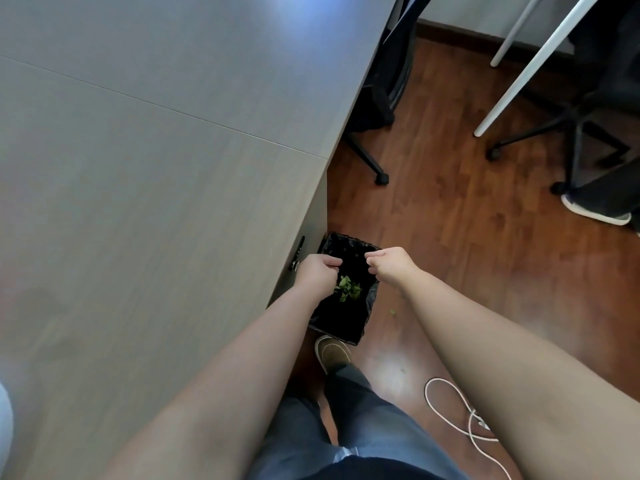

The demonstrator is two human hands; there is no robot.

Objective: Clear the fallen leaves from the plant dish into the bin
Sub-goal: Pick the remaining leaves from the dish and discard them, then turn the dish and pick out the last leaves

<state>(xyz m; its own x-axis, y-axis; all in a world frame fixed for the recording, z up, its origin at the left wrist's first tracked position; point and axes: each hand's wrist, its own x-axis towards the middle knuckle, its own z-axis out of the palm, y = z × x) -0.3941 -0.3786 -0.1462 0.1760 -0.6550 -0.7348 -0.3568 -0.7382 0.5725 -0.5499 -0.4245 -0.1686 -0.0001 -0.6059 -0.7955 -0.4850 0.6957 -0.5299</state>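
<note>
Green leaves (348, 289) lie in the bin (349, 315); left hand (317, 271) and right hand (393, 265) hover above, fingers curled, contents indiscernible.

The bin (341, 308) is set on the floor (450, 209) just right of the worktop (156, 168). Leaves (348, 289) lie in it, both hands above. A cable (460, 410) lies further right.

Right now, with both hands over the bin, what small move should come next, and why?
Probably reach down for the stray leaf on the floor right of the bin. Green leaves already lie inside, and both the left hand and right hand seem to hold nothing.
</note>
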